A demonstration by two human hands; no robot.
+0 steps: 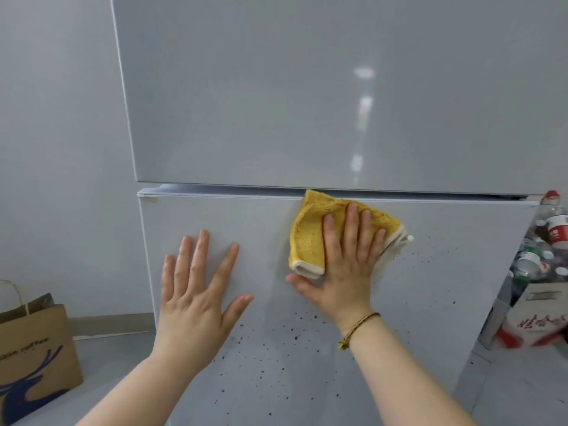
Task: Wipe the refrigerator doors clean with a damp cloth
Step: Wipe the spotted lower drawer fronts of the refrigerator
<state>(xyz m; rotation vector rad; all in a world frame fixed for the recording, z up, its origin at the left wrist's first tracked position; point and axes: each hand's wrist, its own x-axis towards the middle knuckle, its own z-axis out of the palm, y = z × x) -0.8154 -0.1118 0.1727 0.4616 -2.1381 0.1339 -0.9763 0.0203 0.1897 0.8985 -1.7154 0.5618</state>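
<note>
**Forearms reach in as yellow cloth (310, 232) meets the speckled lower door (445, 287)**

Two bare forearms stretch up from the bottom of the view toward a pale grey refrigerator. Both hands lie flat against its lower door. The left hand (196, 290) rests on the bare panel with fingers straight and spread, holding nothing. The right hand (344, 265), with a braided gold-coloured bracelet (358, 329) at the wrist, presses the folded cloth to the door with straight fingers, not curled around it. Its thumb reaches out to the left below the cloth's cream-edged lower corner.

The cloth sits high on the lower door, right of the left hand and apart from it. Its top corner reaches the gap beneath the upper door (276, 87). Small dark specks (276, 348) dot the lower door below the hands and out to the right of the cloth. The upper door shows pale streaks of reflected light.

At left, a brown paper bag (33, 342) with a dark blue deer design and lettering that includes the word "coffee" stands on the floor (107, 364) against a plain wall (55, 118). At the right edge, beside the refrigerator, labelled plastic bottles (547, 250) crowd together above a white box (534, 318) with red print.
</note>
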